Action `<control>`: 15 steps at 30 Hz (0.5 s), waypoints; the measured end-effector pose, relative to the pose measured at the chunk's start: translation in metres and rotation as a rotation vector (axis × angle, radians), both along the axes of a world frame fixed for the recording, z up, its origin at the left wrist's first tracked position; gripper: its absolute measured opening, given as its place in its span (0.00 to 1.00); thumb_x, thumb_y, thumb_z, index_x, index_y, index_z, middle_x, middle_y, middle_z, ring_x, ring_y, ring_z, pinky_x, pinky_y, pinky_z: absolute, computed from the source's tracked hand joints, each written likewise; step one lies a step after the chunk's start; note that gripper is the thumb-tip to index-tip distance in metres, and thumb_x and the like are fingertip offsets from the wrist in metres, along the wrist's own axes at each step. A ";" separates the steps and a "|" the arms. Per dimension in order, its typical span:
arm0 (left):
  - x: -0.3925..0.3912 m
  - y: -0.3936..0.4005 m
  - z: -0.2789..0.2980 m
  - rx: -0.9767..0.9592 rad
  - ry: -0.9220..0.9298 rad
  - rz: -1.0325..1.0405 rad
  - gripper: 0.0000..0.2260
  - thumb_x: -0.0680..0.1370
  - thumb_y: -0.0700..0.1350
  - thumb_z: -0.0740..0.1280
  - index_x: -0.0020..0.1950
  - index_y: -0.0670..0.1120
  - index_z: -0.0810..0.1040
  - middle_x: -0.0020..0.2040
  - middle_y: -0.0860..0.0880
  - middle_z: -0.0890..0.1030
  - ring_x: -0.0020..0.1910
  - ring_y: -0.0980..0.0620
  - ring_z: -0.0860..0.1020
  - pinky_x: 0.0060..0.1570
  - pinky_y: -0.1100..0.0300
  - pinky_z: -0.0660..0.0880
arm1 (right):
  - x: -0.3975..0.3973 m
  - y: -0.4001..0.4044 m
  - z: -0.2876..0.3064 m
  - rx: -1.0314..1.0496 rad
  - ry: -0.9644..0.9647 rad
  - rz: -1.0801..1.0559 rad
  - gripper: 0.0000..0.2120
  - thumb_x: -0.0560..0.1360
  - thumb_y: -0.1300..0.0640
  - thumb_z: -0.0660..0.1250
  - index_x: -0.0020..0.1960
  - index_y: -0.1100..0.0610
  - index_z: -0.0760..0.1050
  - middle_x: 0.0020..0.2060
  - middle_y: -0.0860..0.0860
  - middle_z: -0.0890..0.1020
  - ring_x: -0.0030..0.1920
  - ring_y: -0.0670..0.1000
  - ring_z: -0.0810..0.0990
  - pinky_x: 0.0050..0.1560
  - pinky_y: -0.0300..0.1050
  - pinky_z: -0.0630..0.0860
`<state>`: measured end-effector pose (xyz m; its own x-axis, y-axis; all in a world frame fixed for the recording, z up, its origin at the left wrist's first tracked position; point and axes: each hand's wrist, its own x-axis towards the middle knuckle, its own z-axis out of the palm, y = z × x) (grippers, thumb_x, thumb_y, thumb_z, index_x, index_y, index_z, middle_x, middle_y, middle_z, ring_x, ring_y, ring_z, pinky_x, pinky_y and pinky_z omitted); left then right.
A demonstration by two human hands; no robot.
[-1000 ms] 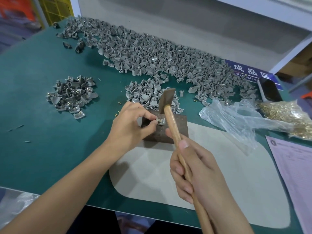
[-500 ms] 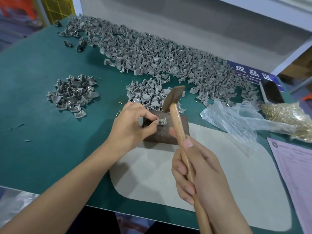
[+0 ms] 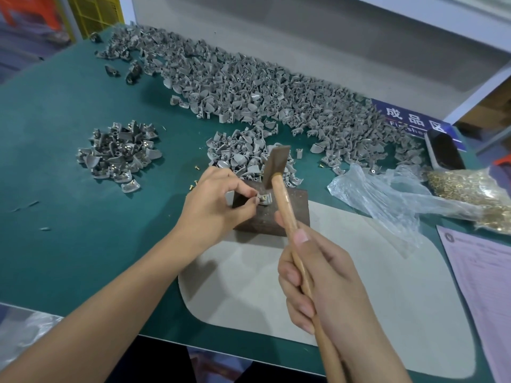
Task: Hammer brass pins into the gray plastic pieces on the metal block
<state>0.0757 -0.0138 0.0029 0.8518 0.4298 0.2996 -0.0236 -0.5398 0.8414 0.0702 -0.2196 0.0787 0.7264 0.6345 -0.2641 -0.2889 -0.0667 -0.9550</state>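
Head view: right hand [image 3: 320, 280], curled round the hammer [image 3: 276, 167], has raised it since a moment ago; left hand [image 3: 213, 203] pinches gray piece [image 3: 265, 199] with brass pin on the metal block [image 3: 276, 211]; strike seems imminent.

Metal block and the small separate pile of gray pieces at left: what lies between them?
In the head view, the left hand and a few loose brass pins on green table lie between metal block and small pile.

Dull rusty metal block [image 3: 272, 214], smooth wooden hammer handle [image 3: 287, 214], matt plastic pieces [image 3: 249, 100]
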 end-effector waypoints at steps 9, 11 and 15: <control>0.001 0.001 -0.003 0.026 -0.010 0.013 0.04 0.73 0.45 0.78 0.41 0.52 0.85 0.42 0.58 0.79 0.51 0.55 0.72 0.46 0.55 0.68 | 0.003 -0.003 0.000 -0.006 -0.009 -0.010 0.13 0.82 0.45 0.62 0.59 0.44 0.83 0.29 0.50 0.69 0.20 0.47 0.59 0.22 0.35 0.63; 0.002 0.001 -0.003 -0.002 -0.019 0.018 0.05 0.72 0.43 0.79 0.41 0.50 0.85 0.42 0.57 0.79 0.51 0.54 0.73 0.46 0.55 0.68 | 0.004 -0.002 -0.001 -0.053 0.039 0.008 0.12 0.85 0.46 0.62 0.57 0.49 0.83 0.29 0.50 0.69 0.20 0.47 0.59 0.22 0.35 0.62; 0.002 0.000 -0.004 0.002 -0.017 0.009 0.04 0.72 0.44 0.78 0.41 0.51 0.85 0.41 0.57 0.79 0.51 0.54 0.73 0.46 0.56 0.67 | 0.003 -0.001 0.001 -0.010 0.038 0.004 0.14 0.81 0.44 0.62 0.59 0.44 0.84 0.29 0.50 0.69 0.20 0.47 0.60 0.21 0.35 0.63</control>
<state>0.0775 -0.0134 -0.0007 0.8425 0.4370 0.3150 -0.0333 -0.5413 0.8401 0.0735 -0.2204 0.0802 0.7132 0.6347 -0.2977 -0.3246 -0.0774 -0.9427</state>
